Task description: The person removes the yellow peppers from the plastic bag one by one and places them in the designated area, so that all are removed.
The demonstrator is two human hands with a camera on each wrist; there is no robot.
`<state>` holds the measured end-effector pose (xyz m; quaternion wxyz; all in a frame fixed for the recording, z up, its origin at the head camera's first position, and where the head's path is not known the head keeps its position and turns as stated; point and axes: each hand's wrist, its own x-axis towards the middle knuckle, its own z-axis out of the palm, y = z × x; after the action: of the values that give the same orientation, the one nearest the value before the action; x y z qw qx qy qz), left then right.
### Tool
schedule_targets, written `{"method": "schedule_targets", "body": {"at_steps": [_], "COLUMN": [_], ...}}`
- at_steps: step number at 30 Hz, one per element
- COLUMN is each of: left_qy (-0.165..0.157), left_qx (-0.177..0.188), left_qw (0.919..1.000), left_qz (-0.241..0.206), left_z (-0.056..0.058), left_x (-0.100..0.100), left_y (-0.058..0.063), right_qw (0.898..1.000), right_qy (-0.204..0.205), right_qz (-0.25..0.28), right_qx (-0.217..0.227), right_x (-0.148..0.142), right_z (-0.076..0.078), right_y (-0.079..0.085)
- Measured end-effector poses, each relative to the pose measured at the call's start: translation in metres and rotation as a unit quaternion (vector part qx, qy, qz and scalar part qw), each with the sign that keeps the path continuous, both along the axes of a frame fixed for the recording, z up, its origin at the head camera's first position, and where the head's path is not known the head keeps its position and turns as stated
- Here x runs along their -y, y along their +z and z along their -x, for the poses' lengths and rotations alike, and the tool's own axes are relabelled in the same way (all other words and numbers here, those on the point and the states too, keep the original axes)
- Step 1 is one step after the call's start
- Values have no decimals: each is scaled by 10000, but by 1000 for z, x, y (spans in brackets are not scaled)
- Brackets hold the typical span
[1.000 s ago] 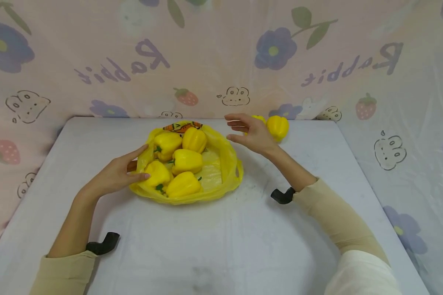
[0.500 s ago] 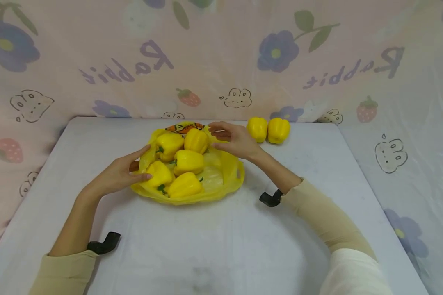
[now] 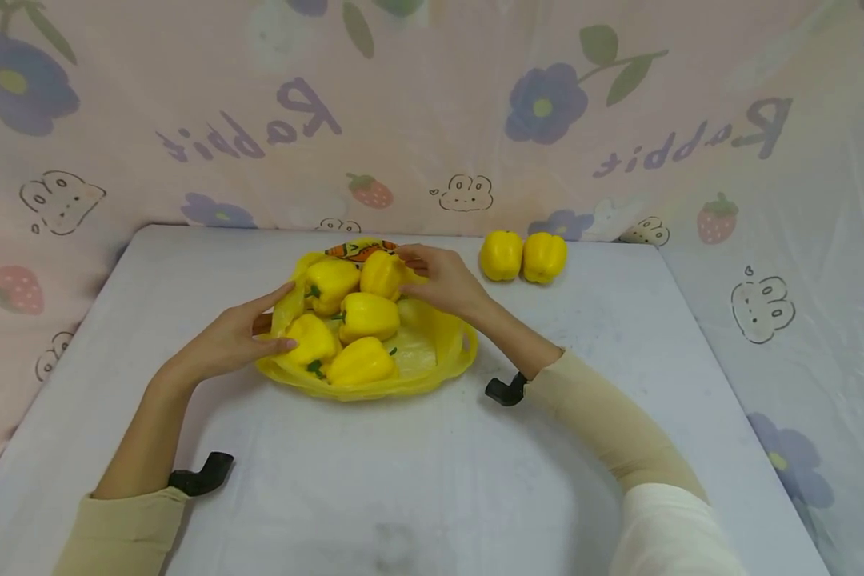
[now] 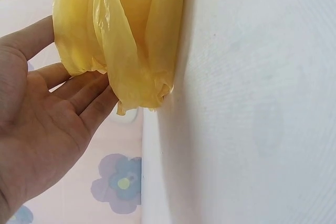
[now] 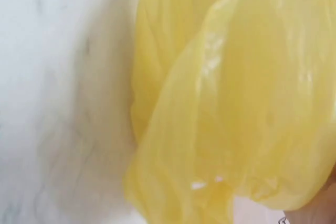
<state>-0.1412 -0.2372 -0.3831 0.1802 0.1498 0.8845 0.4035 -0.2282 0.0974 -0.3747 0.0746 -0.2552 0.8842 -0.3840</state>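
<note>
A yellow plastic bag [image 3: 450,344] lies spread with its mouth up, several yellow bell peppers [image 3: 362,362] inside. My left hand [image 3: 223,342] holds the bag's left rim, its thumb over the edge beside a pepper and its fingers outside. In the left wrist view, the fingers of the left hand [image 4: 44,124] reach behind the bag [image 4: 126,40]. At the back right of the bag, my right hand [image 3: 442,280] has thumb and fingers on either side of the rear bell pepper [image 3: 380,274]. Bag film [image 5: 236,103] covers most of the right wrist view, hiding nearly all of that hand.
Two more yellow bell peppers, a left one [image 3: 501,256] and a right one [image 3: 545,258], stand side by side on the white table [image 3: 317,480] near its back edge. Behind the table hangs a patterned curtain [image 3: 418,104]. A black wrist attachment [image 3: 202,474] sits at each sleeve.
My right hand has moved left, from in front of the two peppers on the table to the rear pepper in the bag. The left hand stays at the bag's rim.
</note>
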Motion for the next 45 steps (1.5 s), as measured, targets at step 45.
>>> {"method": "schedule_targets", "body": {"at_steps": [45], "left_qy": [-12], "left_qx": [-85], "left_qw": [9997], "left_qz": [210], "left_z": [-2], "left_x": [-2], "left_y": [3], "right_qw": [9895], "right_qy": [-664], "right_qz": [-1168], "right_qx": [-526], "right_x": [28], "right_z": [7], "right_y": [-24]}}
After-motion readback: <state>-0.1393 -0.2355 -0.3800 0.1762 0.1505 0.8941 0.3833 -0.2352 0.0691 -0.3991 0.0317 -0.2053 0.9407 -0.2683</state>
